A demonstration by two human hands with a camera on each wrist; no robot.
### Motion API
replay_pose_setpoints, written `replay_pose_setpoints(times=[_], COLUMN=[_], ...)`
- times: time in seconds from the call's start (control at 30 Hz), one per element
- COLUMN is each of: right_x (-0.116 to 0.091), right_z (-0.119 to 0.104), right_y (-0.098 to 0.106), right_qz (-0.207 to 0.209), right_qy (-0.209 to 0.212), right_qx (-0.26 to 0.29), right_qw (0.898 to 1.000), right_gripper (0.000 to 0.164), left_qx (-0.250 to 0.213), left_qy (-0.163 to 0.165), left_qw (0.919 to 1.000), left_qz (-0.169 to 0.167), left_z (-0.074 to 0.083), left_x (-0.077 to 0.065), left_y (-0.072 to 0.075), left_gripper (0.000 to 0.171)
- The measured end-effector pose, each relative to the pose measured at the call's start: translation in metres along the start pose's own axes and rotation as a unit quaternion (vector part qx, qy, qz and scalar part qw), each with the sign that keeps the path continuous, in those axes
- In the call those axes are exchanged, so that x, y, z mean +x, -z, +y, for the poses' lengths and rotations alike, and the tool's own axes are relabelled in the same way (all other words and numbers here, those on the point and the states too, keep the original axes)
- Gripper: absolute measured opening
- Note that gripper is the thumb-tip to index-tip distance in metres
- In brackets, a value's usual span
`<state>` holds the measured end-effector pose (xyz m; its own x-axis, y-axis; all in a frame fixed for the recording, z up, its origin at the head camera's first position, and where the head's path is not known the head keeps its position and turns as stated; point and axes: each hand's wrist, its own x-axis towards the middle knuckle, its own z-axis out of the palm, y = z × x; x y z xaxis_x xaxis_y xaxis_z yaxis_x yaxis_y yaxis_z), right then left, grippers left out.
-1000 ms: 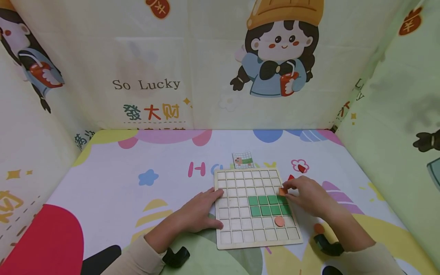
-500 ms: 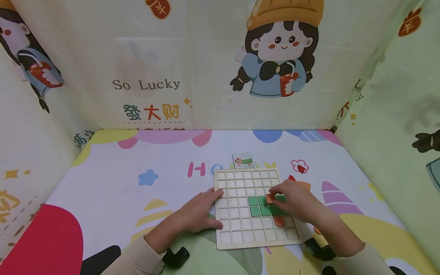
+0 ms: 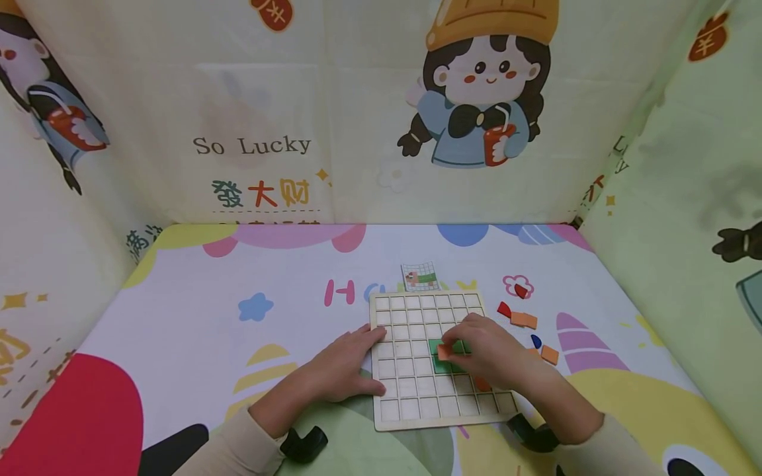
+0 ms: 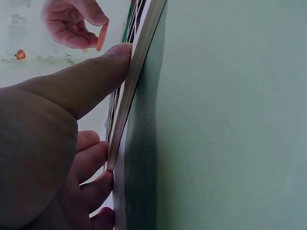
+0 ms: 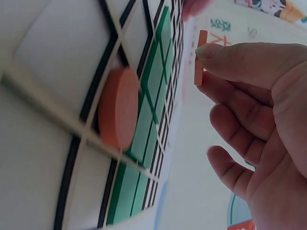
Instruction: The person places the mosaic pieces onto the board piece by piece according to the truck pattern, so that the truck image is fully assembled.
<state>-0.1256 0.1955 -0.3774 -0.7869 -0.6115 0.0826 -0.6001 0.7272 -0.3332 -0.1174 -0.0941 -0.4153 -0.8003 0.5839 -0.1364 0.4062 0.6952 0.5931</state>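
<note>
Picture card [image 3: 420, 276] beyond grid board [image 3: 409, 408]; loose tiles [image 3: 524, 320] right. Right hand [image 3: 493, 349], partly hiding green tiles [image 3: 442, 366], pinches orange square [image 3: 443, 352] above them; left hand [image 3: 342, 367], loosely extended, touches board's left edge.

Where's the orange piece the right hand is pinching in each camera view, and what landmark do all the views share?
Head: right of centre, below the middle; the orange piece is at the fingertips of the right hand.
Left wrist: upper left, edge-on, in the distant right hand.
Right wrist: upper right, edge-on, between thumb and finger.
Shared landmark: the white grid board, seen nearly edge-on in both wrist views.
</note>
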Motion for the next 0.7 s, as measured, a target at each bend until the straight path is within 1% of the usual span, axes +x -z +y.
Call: replay_pose_setpoints(times=[0.17,0.27,0.4,0.7], right_x=[0.005,0.008,0.011,0.015], right_z=[-0.004,-0.006,-0.009,-0.015], right_y=[-0.008,-0.012,-0.016,-0.021], right_qz=[-0.016,-0.022,-0.023,-0.029], right_qy=[-0.002,0.007,0.024,0.029], right_qx=[0.006,0.003,-0.002,-0.004], right_qw=[1.0,1.0,0.999,0.999], right_gripper=[0.015,0.014,0.015,0.017], left_qx=[0.004,0.002,0.001,0.005], left_qy=[0.005,0.006,0.005,0.01], left_qw=[1.0,1.0,1.0,0.9999], left_qz=[-0.002,-0.002,-0.002,-0.003], left_z=[0.0,0.0,0.0,0.0], left_x=[0.0,0.0,0.0,0.001], left_y=[0.0,0.0,0.0,0.0], left_gripper=[0.088,0.088,0.088,0.089])
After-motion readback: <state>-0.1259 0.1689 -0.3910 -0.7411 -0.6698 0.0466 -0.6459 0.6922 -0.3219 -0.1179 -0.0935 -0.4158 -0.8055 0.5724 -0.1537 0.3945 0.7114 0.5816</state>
